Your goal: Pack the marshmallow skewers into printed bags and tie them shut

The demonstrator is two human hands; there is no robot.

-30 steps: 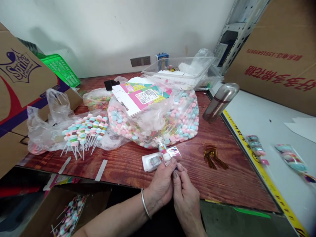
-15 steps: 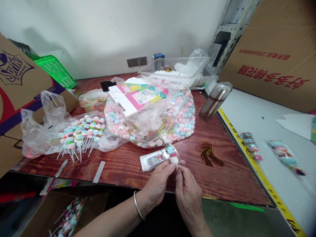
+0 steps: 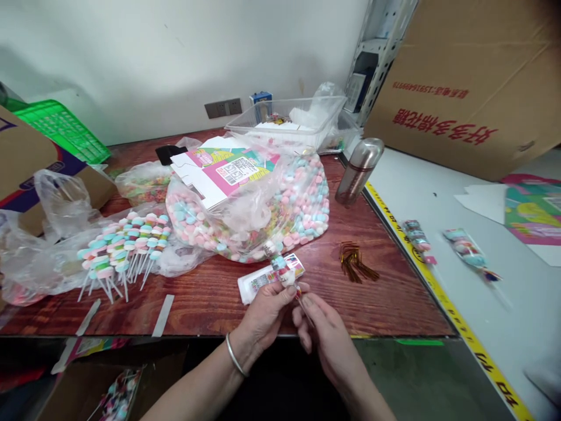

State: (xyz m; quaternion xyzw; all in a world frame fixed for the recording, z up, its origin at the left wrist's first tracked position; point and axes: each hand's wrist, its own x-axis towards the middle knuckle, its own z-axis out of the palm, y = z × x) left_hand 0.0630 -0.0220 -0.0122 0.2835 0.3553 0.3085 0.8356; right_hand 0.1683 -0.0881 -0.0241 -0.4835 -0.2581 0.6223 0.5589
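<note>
My left hand [image 3: 263, 313], with a bangle on the wrist, pinches a candy skewer in a clear sleeve [image 3: 279, 266] just below its lowest sweet. My right hand [image 3: 322, 330] holds the skewer's stick end beside it, fingers closed at the sleeve's neck. Both hands hover over the front edge of the wooden table [image 3: 394, 304]. A stack of small clear bags [image 3: 263, 280] lies right behind my left hand. A bundle of gold twist ties [image 3: 354, 262] lies to the right.
A big clear bag of pastel sweets [image 3: 280, 216] with a pink carton [image 3: 223, 172] on it fills the middle. Bare skewers [image 3: 127, 245] lie at left. A metal flask [image 3: 359, 169], a clear tub [image 3: 284, 123], wrapped skewers [image 3: 467, 251] on the white bench, and cardboard boxes [image 3: 460, 76] surround.
My view has swung to the right, so everything has slid left in the frame. My hands still hold the sleeved skewer; my right hand has dropped slightly lower along the stick.
</note>
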